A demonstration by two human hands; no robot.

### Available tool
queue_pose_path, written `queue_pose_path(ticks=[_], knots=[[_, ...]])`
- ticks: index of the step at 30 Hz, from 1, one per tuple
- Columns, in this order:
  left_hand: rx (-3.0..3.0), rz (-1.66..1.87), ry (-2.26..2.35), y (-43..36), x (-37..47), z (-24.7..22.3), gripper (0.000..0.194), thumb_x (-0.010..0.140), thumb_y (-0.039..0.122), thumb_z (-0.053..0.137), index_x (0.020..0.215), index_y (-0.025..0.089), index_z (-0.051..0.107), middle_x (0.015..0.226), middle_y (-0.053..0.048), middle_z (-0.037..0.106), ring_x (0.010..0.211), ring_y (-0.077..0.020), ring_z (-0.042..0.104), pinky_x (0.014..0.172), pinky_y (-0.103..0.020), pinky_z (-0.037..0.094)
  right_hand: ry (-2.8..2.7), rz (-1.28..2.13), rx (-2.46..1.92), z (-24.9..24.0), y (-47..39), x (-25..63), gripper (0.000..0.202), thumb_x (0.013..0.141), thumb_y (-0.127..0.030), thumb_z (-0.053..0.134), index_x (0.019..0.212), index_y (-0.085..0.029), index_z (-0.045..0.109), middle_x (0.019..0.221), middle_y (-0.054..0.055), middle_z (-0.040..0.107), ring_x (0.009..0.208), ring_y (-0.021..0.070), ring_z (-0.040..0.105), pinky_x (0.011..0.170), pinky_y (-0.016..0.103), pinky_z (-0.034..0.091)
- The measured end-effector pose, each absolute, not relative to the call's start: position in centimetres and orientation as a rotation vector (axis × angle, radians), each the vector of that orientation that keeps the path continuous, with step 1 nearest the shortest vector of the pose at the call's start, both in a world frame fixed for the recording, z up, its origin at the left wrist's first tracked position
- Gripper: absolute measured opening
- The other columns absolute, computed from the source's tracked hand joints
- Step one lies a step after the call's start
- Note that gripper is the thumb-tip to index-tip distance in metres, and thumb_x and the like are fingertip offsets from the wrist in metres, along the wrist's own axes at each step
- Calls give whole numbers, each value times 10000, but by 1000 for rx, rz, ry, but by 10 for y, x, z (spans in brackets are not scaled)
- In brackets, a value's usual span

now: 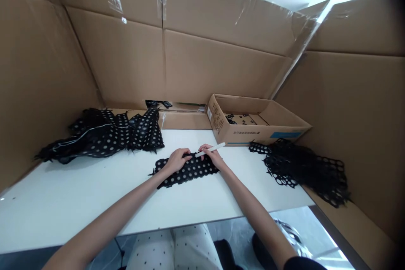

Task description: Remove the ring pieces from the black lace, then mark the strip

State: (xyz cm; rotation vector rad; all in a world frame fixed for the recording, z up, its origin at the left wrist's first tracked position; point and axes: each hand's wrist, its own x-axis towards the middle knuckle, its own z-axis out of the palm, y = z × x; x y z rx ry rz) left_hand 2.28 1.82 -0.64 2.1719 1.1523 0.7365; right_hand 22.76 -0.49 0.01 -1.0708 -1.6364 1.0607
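Observation:
A black strip of material with rows of pale round dots [193, 171] lies on the white table in front of me. My left hand [178, 160] rests over its upper left part, fingers closed on the top edge. In my right hand [212, 156] is a slim white pen-like stick [215, 147], gripped between thumb and fingers. One end of the stick meets the strip's top edge close to my left fingertips; the other points up and right. Whether the dots are holes or spots I cannot tell.
A heap of black dotted material [114, 133] lies at the left. To the right, black net-like pieces [303, 168] hang over the table's edge. An open cardboard box [249, 134] with small black rings inside stands behind. Tall cardboard walls [221, 59] enclose the white table [95, 194].

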Motion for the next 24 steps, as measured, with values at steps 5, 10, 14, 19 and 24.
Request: queue_pose_path(ticks=[5, 10, 14, 19, 24], knots=[[2168, 757, 1178, 17, 24, -6, 133, 793, 292, 526, 805, 201, 623, 850, -33, 670, 824, -217, 579, 761, -325, 403, -1671, 1084, -1069, -1, -5, 232, 219, 832, -426, 510, 762, -223, 465, 584, -30, 602, 645, 164, 566, 887, 377, 395], [2181, 749, 1250, 15, 25, -5, 132, 795, 293, 538, 791, 190, 621, 839, -42, 669, 816, -223, 583, 747, -327, 410, -1713, 1131, -1033, -2, -3, 231, 223, 817, -395, 543, 718, -224, 440, 568, -35, 591, 614, 156, 563, 869, 374, 404], [2219, 731, 1276, 13, 26, -5, 127, 812, 276, 519, 811, 184, 606, 849, -50, 654, 831, -222, 572, 768, -335, 413, -1734, 1122, -1043, -4, -3, 231, 179, 839, -344, 513, 733, -220, 440, 585, -35, 575, 612, 151, 537, 746, 320, 416], [2266, 756, 1251, 10, 27, -2, 132, 840, 259, 478, 821, 172, 576, 848, -59, 631, 844, -216, 552, 778, -333, 416, -1800, 1037, -1095, -5, -4, 229, 170, 833, -329, 512, 721, -209, 469, 617, -35, 539, 601, 135, 488, 637, 264, 371], [2239, 765, 1256, 11, 26, -3, 149, 842, 282, 476, 828, 170, 574, 855, -62, 628, 852, -225, 551, 781, -343, 412, -1744, 1139, -1067, -1, -2, 228, 115, 815, -298, 492, 772, -205, 545, 592, -32, 542, 600, 143, 503, 641, 266, 369]])
